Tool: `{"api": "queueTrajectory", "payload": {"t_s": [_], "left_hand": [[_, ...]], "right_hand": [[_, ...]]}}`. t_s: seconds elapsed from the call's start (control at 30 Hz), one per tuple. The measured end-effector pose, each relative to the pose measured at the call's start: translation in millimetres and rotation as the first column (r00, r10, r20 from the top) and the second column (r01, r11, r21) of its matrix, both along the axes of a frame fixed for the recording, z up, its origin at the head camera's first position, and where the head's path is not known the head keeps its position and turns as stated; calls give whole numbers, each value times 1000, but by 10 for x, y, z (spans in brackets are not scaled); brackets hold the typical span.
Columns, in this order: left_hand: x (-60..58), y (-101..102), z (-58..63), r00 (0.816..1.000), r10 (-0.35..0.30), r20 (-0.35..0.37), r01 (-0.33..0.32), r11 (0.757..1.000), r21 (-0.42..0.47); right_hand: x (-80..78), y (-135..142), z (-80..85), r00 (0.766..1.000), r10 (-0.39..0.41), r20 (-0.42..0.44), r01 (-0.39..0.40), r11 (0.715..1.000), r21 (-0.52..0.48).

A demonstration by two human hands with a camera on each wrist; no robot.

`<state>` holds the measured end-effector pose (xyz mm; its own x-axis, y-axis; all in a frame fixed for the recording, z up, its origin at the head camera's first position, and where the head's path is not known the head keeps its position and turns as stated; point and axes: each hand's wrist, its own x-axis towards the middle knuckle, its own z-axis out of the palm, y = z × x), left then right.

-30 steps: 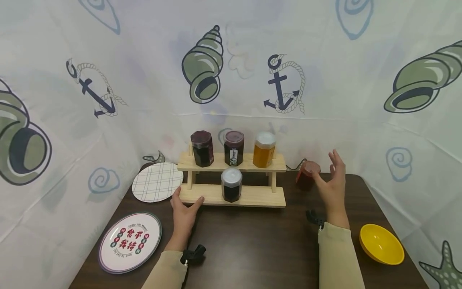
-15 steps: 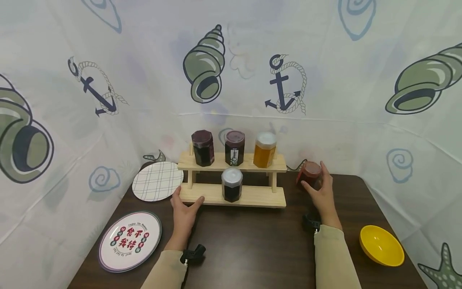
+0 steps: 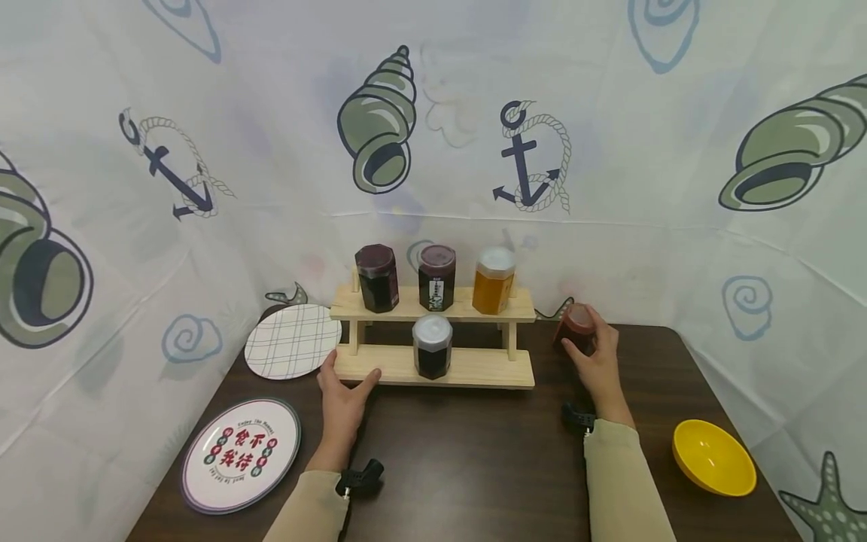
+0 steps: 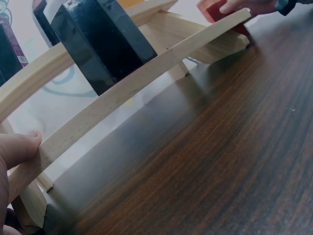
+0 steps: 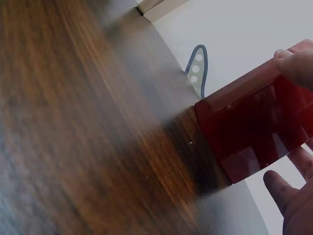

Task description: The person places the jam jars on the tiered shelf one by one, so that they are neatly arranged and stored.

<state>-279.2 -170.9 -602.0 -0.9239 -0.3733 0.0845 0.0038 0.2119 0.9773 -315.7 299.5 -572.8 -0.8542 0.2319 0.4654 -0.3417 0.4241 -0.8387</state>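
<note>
At the left end of a two-tier wooden display rack [image 3: 488, 369], my left hand [image 3: 344, 403] grips the lower shelf. Its thumb [image 4: 22, 147] lies against the shelf's front edge. My right hand [image 3: 599, 369] holds a red jar [image 3: 577, 322] standing on the table right of the rack. In the right wrist view the thumb presses one side of the red jar [image 5: 254, 117], with fingers around the other side. On the upper tier stand two dark jars [image 3: 377, 282] [image 3: 436, 282] and an amber jar [image 3: 493, 284]. A dark jar with a white lid [image 3: 432, 350] stands on the lower tier.
A checked white plate [image 3: 293, 342] lies left of the rack. Nearer is a white plate with red lettering [image 3: 240, 455]. A yellow bowl [image 3: 714, 457] sits at the right edge of the dark wooden table [image 3: 474, 467]. A printed cloth [image 3: 433, 150] hangs behind.
My right hand has moved left to the red jar and its fingers have closed around it. The left hand stays on the rack.
</note>
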Motion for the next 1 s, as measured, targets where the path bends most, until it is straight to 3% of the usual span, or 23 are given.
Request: {"api": "queueTrajectory", "payload": {"t_s": [0.1,0.33,0.57,1.0], "left_hand": [[-4,-3,1,1000,0,0,0,1000,-1],[-8,-7,-2,1000,-10,1,10,1000,11],[-1,-8,-6,1000,-16,-4,16,1000,3],[-1,-9,-16,1000,-18,-14,18,1000,2]], "right_hand": [[48,-41,68,1000,19,-1,-19,1000,-6],[-162,113,-209,998,5,-57,-3,999,40],[-151,161,-245,1000,-22,-6,23,997,70],[-138,179,-262,999,-3,43,1,998,59]]}}
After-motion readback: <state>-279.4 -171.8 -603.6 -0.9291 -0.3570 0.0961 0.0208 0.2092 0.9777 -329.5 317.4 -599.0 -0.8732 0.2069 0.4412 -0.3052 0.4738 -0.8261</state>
